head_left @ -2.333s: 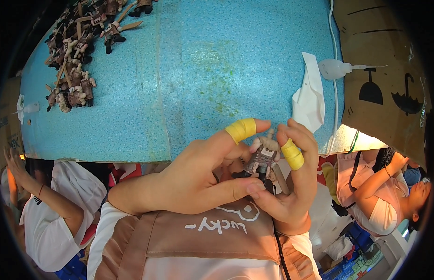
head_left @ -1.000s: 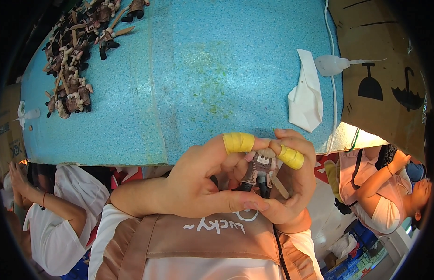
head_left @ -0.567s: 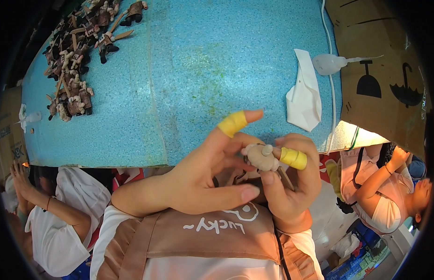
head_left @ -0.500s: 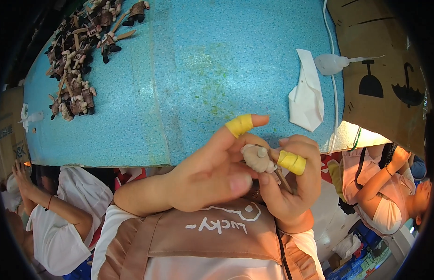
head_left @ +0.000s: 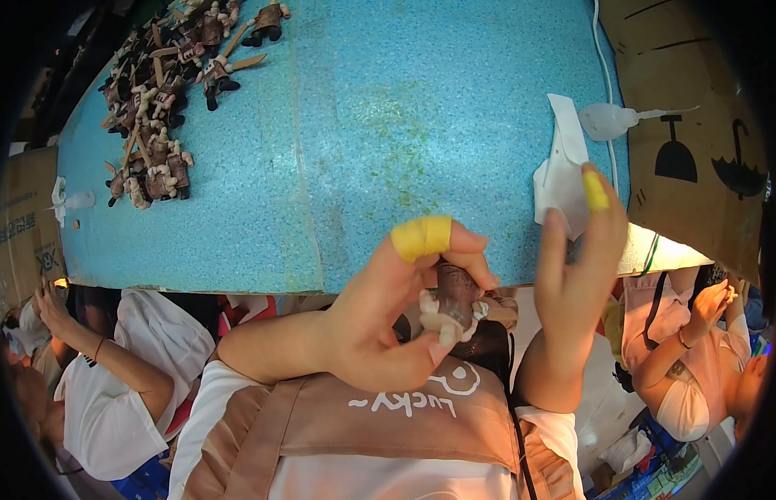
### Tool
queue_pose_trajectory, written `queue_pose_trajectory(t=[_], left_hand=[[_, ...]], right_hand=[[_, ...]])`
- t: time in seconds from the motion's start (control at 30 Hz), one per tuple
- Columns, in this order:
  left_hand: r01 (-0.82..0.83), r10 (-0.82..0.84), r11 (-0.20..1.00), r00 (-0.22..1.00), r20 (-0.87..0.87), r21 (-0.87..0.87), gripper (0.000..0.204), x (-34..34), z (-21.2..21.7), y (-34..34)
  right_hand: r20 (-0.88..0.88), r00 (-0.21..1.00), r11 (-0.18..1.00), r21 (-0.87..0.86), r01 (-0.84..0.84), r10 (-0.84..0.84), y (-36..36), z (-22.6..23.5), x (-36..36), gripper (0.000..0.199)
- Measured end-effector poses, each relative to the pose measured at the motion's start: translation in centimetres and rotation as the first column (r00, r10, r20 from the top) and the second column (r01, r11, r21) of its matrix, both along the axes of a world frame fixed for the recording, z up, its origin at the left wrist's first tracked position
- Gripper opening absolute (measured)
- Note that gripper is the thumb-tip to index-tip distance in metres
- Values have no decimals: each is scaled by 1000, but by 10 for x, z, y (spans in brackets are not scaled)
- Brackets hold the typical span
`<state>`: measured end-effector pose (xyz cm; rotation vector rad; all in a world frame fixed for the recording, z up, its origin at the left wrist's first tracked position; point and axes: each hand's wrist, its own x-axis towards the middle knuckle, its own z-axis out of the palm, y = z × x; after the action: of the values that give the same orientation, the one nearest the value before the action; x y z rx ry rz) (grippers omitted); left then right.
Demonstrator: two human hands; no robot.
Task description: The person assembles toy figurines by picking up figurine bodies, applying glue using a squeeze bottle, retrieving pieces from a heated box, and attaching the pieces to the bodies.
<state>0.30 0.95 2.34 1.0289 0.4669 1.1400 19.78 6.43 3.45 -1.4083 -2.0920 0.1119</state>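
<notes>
A small figurine (head_left: 456, 293) with a brown body and cream-coloured parts sits between the thumb and fingers of my left hand (head_left: 375, 321), just off the near edge of the blue table. Yellow tape wraps the index finger of that hand. To its right, my right hand (head_left: 575, 267) reaches up over the table edge with its fingers apart and nothing visible in them. Its taped index finger overlaps a folded white cloth or paper (head_left: 563, 137); whether it touches is hard to tell. A squeeze bottle with a thin nozzle (head_left: 606, 122) lies beside the white piece.
Several similar figurines (head_left: 159, 171) are heaped at the far left of the blue table (head_left: 363, 125). A white cable (head_left: 606, 50) runs along the right, next to a cardboard box (head_left: 675, 108). Another bottle (head_left: 78, 200) lies at the left edge. People sit on both sides.
My right hand has let go of the figurine and moved up and right to the white piece. The figurine stays in my left hand, now turned with its brown body upward.
</notes>
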Motion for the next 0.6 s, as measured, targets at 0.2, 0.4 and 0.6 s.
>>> queue_pose_trajectory(t=[0.2,0.4,0.6], left_hand=[[-55,148,937,957,-250,345,65,-6,6,6],[-55,193,913,931,-310,404,67,1,0,8],[-239,328,918,906,-268,315,59,14,-4,4]], right_hand=[[195,979,992,-94,84,-65,-6,-3,2,22],[-712,697,929,-312,-201,-89,-32,27,-4,9],[-531,751,845,-113,-522,393,-26,21,-15,23]])
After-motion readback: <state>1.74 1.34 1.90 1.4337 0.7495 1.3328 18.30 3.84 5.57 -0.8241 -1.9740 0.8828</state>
